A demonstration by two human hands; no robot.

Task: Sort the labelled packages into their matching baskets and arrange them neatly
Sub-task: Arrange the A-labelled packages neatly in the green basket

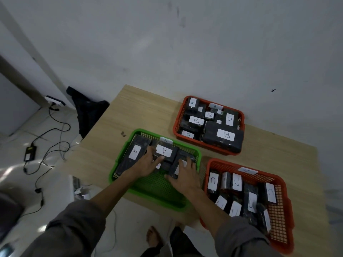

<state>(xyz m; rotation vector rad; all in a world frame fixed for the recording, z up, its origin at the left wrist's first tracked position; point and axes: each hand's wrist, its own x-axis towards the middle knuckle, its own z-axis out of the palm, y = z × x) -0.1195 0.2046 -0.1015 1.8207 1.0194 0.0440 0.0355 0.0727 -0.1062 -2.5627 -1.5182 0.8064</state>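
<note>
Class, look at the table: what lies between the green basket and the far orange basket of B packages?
In the head view, only bare wooden table separates the green basket from the far orange basket.

Black A packages (164,152) lie in the green basket (157,188); B packages (222,137), C packages (250,199) fill orange baskets (278,219).

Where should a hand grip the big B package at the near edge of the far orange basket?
Probably across the short width of the big B package, coming from above. It lies flat, label up, on top of the far orange basket, with its long sides exposed; neighbours crowd its left end.
</note>
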